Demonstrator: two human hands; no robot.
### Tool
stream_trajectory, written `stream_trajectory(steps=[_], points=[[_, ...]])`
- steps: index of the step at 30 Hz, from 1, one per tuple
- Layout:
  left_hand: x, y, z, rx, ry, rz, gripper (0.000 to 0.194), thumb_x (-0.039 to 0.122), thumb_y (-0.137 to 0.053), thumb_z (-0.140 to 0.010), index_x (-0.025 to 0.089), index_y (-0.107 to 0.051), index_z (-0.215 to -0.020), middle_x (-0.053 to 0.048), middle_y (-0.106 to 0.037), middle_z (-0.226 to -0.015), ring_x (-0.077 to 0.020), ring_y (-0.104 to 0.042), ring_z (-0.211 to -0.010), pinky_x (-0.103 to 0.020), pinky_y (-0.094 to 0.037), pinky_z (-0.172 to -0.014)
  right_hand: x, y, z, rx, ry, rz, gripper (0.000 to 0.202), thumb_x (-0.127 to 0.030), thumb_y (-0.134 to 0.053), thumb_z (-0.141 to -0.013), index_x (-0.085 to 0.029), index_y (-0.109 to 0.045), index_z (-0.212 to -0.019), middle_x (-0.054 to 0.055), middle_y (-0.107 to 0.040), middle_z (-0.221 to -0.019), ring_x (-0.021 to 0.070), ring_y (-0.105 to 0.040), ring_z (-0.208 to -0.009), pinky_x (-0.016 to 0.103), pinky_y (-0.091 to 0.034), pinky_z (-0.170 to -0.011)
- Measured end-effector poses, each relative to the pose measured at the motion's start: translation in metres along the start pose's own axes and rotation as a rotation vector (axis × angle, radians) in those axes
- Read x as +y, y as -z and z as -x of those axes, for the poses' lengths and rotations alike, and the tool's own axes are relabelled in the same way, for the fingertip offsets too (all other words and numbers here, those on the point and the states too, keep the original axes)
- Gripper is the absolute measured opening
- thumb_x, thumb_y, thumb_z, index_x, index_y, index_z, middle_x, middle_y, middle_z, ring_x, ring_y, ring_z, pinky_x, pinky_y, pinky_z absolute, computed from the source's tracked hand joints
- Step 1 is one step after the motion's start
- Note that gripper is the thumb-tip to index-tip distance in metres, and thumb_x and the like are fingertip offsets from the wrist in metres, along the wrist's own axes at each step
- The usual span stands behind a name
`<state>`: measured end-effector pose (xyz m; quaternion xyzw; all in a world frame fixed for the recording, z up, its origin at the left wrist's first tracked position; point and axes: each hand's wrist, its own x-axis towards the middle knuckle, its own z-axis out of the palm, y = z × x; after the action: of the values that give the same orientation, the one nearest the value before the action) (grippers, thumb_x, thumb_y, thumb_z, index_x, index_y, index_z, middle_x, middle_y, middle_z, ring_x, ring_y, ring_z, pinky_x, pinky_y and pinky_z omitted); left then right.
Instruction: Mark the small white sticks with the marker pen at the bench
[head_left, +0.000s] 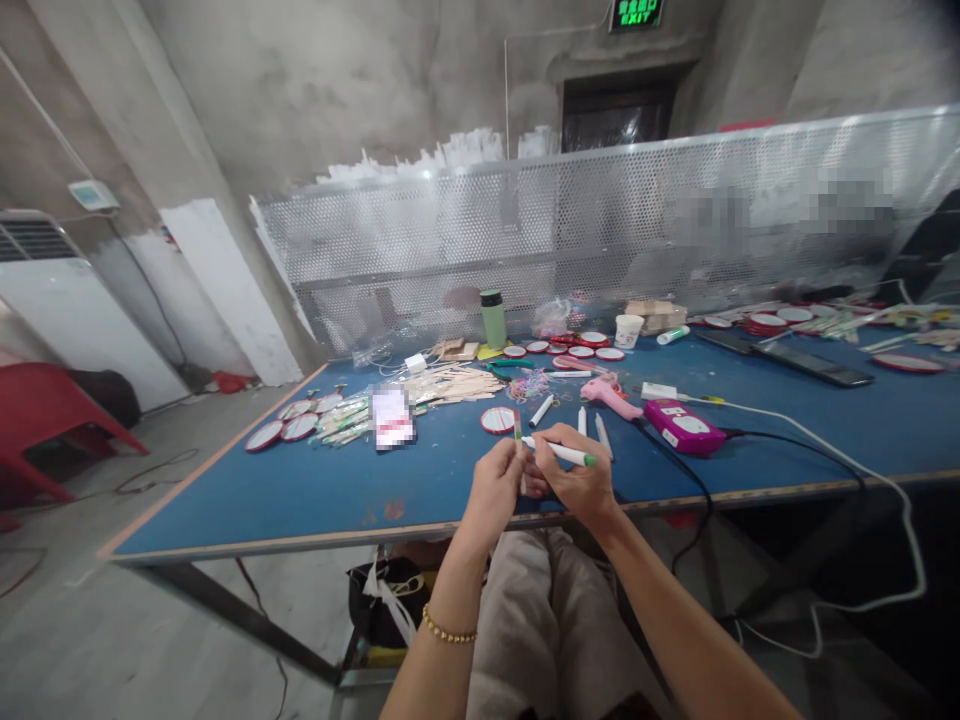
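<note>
Near the front edge of the blue table (pixel 442 490), my left hand (pixel 496 482) pinches a thin wooden stick (pixel 517 428) upright, its upper end coloured reddish and green. My right hand (pixel 577 472) grips a white marker with a green end (pixel 562 452), its tip against or very close to the stick. Just behind the hands lies a round red-rimmed disc (pixel 498 420). Beside it are a white marker (pixel 541 410) and two more markers to the right. The fingertips of my right hand partly overlap the left ones.
Wooden sticks (pixel 465 384) and red-rimmed discs (pixel 264 436) lie on the left. A pink glue gun (pixel 611 397), a magenta box (pixel 684 428) with cables and a dark phone (pixel 814 363) are on the right. Behind stand a green bottle (pixel 493 322), a paper cup (pixel 628 331) and a perforated screen (pixel 450 240).
</note>
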<state>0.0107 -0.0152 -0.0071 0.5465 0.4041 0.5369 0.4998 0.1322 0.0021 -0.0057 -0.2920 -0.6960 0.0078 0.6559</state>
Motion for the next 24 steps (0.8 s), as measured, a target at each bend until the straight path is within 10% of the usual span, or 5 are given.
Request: stream_trajectory(steps=[24], points=[[-0.0004, 0.0011, -0.0002, -0.013, 0.001, -0.002, 0.037, 0.054, -0.063, -0.074, 0.019, -0.051, -0.075, 0.004, -0.058, -0.056, -0.0119, -0.055, -0.047, -0.027, -0.053, -0.052, 0.0016, -0.0001, 0.0004, 0.018, 0.032, 0.020, 0.019, -0.012, -0.054, -0.084, -0.018, -0.060, -0.068, -0.001, -0.061, -0.059, 0.0106, -0.056, -0.052, 0.021, -0.045, -0.053]])
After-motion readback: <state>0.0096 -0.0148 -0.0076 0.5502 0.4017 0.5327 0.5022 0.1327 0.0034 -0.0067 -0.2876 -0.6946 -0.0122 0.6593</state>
